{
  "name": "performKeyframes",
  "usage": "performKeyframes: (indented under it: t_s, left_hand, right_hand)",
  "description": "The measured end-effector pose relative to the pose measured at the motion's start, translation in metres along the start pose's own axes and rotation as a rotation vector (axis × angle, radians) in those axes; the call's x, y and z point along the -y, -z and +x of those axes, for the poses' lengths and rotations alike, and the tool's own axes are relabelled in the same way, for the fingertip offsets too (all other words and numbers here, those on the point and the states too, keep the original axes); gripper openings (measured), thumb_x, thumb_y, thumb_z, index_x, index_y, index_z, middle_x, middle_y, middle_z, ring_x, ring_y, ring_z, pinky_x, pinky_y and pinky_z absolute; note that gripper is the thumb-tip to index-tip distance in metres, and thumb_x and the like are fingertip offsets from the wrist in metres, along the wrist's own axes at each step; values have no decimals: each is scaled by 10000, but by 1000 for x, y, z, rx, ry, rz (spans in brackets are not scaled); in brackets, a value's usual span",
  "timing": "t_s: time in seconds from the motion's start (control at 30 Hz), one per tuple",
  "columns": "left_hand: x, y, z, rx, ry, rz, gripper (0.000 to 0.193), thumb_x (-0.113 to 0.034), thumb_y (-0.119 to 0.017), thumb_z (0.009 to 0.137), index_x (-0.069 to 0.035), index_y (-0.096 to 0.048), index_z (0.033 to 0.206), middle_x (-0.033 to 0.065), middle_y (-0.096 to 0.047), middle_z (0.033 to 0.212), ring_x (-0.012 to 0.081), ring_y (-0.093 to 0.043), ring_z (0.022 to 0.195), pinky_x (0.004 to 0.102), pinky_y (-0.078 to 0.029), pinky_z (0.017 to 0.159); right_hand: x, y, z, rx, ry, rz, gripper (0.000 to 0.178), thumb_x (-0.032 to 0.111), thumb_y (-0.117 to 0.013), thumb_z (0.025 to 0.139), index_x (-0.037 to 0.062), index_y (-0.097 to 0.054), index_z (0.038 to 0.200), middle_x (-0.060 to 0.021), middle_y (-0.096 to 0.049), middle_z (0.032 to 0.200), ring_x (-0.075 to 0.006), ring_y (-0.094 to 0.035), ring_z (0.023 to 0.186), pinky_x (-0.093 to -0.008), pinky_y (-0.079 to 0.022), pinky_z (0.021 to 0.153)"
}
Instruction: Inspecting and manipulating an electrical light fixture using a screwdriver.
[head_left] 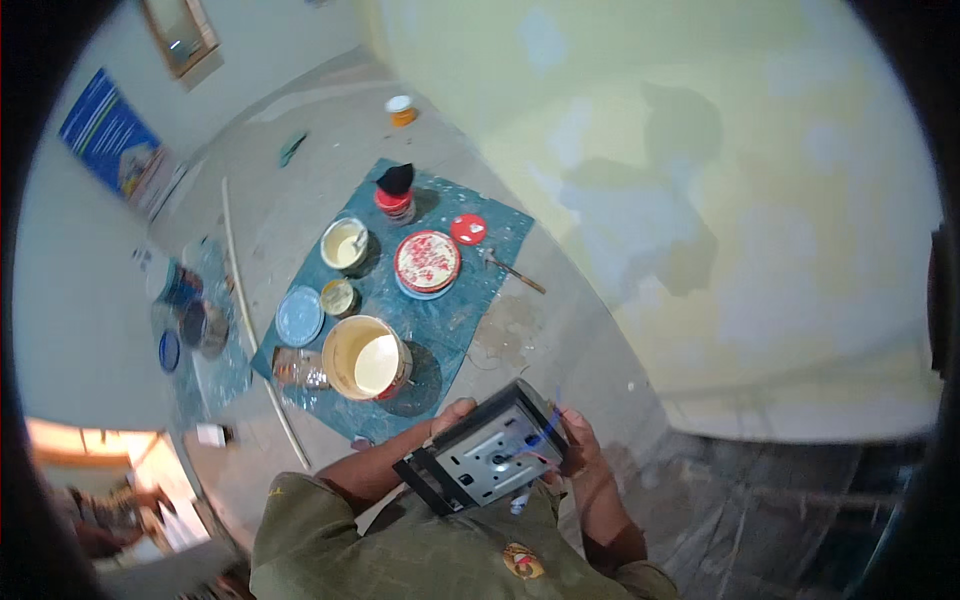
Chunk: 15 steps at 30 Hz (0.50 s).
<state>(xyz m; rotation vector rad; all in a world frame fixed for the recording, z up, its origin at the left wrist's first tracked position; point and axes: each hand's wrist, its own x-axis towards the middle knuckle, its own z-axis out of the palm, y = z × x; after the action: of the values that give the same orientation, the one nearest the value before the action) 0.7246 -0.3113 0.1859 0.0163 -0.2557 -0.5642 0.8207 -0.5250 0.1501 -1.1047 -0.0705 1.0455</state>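
Note:
Close to my body I hold a flat black-edged box (488, 468) with a slotted, silver metal face turned up. Thin blue and red wires (540, 440) come off its face near the right end; its exact kind is not clear. My left hand (455, 414) is closed on the box's far left edge, most of its fingers hidden behind it. At the right end, my right hand (577, 445) grips the box beside the wires.
Ahead, a teal sheet (470, 330) carries a large paint bucket (340, 350), smaller paint tubs (345, 245), a red-rimmed bucket (427, 262), a blue lid (299, 316) and a wooden-handled tool (518, 274). A long pole (240, 280) lies left. A patched yellow wall (760, 200) stands right.

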Motion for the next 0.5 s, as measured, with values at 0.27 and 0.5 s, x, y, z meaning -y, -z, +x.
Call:
performKeyframes:
  t_s: [0.27,0.5]
  left_hand:
    - [-1,-13,26,-251,-497,50,1273,-869,-693,617,-81,-316,1543,441,-377,1428,467,-677,1010,489,-621,779]
    - [17,4,28,-347,-621,36,1264,-883,-677,615,-110,-316,1549,451,-334,1456,476,-678,1013,499,-622,785]
  right_hand:
    - [113,34,31,338,-189,-77,167,204,-580,1040,43,-604,1002,-25,-660,889,-112,-645,822,-265,-533,747]
    - [155,43,44,387,-166,-123,202,230,-541,1058,36,-554,1005,-84,-650,810,-161,-668,731,-308,-557,689]
